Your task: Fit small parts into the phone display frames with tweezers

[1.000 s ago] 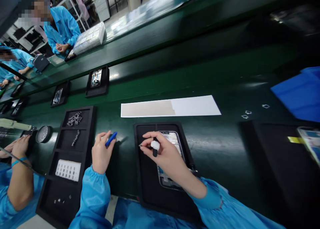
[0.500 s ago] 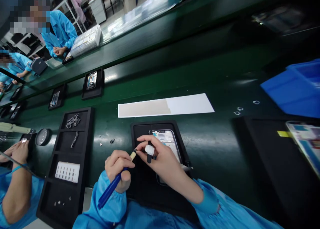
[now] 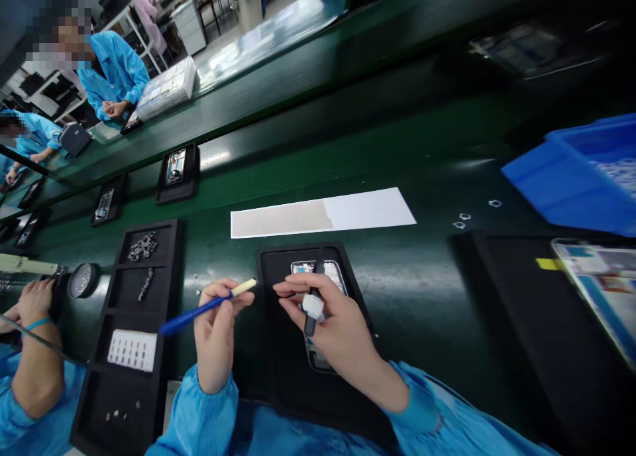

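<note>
My left hand is closed around a blue stick with a cream tip, tip pointing right toward the black tray. My right hand is closed on a small black tool with a white collar, fingers pinched, above an opened phone lying in that tray. The hand hides most of the phone. Both sleeves are light blue.
A black compartment tray with small metal parts sits left of me. A white paper strip lies beyond the phone tray. A blue bin and another tray stand at right. A neighbour's arm works at far left; other people sit across the green belt.
My left hand has shifted left and turned the blue stick so its tip points up and right, away from my right hand. My right hand has moved slightly down over the phone.
</note>
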Action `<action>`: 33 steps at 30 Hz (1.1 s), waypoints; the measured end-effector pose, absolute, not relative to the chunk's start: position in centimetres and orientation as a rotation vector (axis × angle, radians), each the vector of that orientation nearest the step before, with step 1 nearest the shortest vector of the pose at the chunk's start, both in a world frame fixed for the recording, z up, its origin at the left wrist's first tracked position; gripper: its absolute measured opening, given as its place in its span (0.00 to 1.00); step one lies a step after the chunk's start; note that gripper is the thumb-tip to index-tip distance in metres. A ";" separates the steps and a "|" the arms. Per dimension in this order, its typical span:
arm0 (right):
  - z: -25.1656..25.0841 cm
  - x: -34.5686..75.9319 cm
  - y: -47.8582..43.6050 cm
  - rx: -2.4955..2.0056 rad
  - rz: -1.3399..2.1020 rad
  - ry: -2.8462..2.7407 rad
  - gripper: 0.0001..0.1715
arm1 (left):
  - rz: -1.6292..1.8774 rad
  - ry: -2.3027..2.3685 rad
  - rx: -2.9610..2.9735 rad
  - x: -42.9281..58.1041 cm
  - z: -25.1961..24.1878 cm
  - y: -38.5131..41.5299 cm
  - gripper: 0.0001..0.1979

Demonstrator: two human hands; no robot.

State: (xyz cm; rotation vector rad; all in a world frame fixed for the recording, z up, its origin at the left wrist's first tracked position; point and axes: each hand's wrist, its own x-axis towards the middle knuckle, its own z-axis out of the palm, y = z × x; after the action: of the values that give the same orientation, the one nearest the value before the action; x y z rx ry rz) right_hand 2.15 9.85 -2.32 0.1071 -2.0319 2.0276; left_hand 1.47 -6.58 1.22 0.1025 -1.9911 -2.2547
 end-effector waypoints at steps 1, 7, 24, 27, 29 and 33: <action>-2.3 2.2 9.9 0.096 2.025 -2.026 0.12 | -2.255 -1.974 0.160 1.4 1.2 -6.5 0.12; -1.8 2.3 9.8 0.078 2.017 -2.033 0.09 | -2.119 -2.001 0.273 1.1 0.1 -6.0 0.16; -1.5 2.1 9.9 0.029 1.878 -2.044 0.08 | -1.748 -2.074 -0.140 1.5 -0.7 -5.3 0.05; -1.4 2.0 10.0 -0.023 1.872 -2.037 0.03 | -1.789 -2.063 -0.174 1.5 -0.6 -5.2 0.04; -1.2 1.9 10.1 -0.030 1.908 -2.038 0.04 | -1.808 -2.059 -0.190 1.6 -0.7 -5.2 0.04; -1.0 1.8 10.2 -0.032 1.972 -2.035 0.06 | -1.811 -2.047 -0.208 1.7 -0.5 -5.1 0.05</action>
State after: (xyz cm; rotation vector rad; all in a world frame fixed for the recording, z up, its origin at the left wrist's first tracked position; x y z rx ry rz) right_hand 1.81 10.23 -1.00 -0.0319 -2.0351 1.9717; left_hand 1.70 -5.08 -0.52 -0.2080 -2.0472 -1.8107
